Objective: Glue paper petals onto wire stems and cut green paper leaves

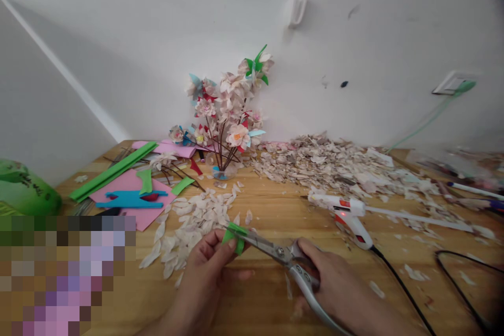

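Between thumb and fingers, my left hand point(210, 262) pinches a small folded piece of green crepe paper point(239, 244). My right hand point(328, 273) is wrapped round the handles of metal scissors point(289, 258). The blades point left and lie across the upper part of the green paper, close to my left fingertips. Whether the blades are parted there is too small to tell. Just behind my left hand, pale dried petals point(207, 209) are scattered on the wooden table point(271, 210).
Handmade flowers point(236, 110) stand in a small clear holder by the wall. A white glue gun point(352, 215), its red light on, lies right with a black cord point(401, 289). A large petal heap point(326, 163) spreads behind. Coloured paper point(136, 199) and a green package point(27, 189) are left.
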Action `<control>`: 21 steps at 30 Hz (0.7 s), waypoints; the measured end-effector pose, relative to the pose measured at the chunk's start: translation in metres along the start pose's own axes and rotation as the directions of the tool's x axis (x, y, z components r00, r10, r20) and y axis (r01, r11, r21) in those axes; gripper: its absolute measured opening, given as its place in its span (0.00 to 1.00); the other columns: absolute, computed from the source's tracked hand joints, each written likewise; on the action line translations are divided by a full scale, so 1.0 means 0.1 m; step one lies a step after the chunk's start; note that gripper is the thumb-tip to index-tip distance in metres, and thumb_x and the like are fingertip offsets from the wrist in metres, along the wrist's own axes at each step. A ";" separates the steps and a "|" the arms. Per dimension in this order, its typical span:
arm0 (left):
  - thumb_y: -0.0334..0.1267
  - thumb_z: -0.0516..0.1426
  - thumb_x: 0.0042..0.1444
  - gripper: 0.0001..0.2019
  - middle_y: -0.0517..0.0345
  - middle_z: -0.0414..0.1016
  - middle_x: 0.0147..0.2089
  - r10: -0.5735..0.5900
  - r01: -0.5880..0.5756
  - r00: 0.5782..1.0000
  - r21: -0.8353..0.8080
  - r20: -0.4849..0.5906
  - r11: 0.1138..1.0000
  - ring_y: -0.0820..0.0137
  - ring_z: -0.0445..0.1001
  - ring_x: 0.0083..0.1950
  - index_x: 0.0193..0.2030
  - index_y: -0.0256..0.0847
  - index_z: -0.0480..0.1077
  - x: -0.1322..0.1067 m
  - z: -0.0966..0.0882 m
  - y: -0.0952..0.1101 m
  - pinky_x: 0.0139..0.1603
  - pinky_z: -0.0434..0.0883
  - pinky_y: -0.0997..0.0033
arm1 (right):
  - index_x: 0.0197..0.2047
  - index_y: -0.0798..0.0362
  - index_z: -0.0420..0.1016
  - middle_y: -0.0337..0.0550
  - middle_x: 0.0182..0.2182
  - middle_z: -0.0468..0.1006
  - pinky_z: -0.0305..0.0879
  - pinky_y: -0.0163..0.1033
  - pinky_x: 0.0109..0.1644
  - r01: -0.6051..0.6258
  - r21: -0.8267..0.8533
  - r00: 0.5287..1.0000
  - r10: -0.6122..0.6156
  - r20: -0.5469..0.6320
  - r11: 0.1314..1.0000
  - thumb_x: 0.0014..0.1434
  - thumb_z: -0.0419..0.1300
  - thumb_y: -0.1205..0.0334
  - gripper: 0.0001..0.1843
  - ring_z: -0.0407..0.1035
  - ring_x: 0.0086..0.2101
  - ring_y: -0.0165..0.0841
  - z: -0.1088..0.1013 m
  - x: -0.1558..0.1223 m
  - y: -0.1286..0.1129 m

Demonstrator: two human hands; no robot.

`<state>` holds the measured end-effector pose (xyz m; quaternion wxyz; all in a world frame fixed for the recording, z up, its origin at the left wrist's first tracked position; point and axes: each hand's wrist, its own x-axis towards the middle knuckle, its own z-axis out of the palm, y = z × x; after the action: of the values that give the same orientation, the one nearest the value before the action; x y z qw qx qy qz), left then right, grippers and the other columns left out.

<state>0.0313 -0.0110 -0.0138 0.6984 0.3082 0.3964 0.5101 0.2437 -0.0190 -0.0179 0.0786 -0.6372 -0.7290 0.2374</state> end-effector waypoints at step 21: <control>0.37 0.57 0.49 0.06 0.54 0.70 0.36 0.001 -0.001 1.000 0.012 0.001 1.000 0.69 0.67 0.40 0.33 0.37 0.70 0.03 0.01 0.00 0.27 0.73 0.74 | 0.35 0.49 0.61 0.38 0.31 0.73 0.49 0.33 0.28 0.017 0.031 1.000 -0.017 0.006 0.999 0.30 0.70 0.51 0.30 0.64 0.29 0.35 0.01 -0.01 0.04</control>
<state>0.0321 -0.0083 -0.0138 0.6965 0.3129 0.3989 0.5079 0.2470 -0.0197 -0.0201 0.0881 -0.6288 -0.7310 0.2500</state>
